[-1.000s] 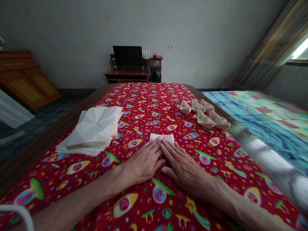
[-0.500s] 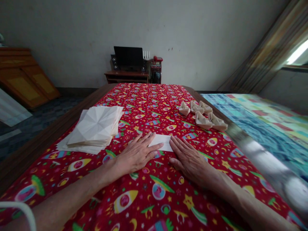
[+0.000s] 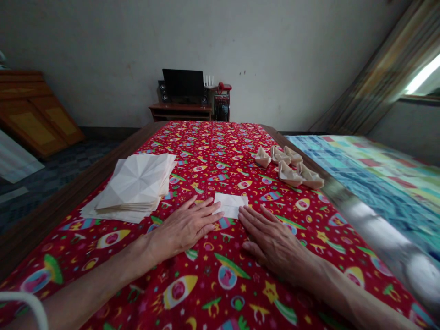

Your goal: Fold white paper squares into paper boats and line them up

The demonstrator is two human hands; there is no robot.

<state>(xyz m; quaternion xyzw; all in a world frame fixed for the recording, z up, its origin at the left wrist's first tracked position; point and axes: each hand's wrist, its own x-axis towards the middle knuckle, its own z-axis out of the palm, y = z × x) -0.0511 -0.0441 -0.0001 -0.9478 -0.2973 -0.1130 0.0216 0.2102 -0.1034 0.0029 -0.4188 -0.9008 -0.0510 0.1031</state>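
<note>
A small folded white paper (image 3: 231, 205) lies flat on the red rocket-print tablecloth (image 3: 113, 275), right between my hands. My left hand (image 3: 184, 228) rests palm down, its fingertips on the paper's left edge. Flat on the cloth, my right hand (image 3: 271, 240) has its fingertips at the paper's lower right corner. Neither hand grips it. Left of my left hand stands a stack of creased white paper sheets (image 3: 135, 183). Several small folded paper boats (image 3: 290, 167) sit together at the cloth's right side, beyond my right hand.
The table's dark wooden edge (image 3: 68, 215) runs along the left. A bed with a patchwork quilt (image 3: 378, 183) lies to the right. At the far end stand a monitor (image 3: 183, 83) and speakers on a low wooden desk (image 3: 180, 111). A white rail (image 3: 20, 305) shows at bottom left.
My hands have drawn apart and back toward me since the earliest frame. More of the white paper now shows between them, and it looks wider front to back.
</note>
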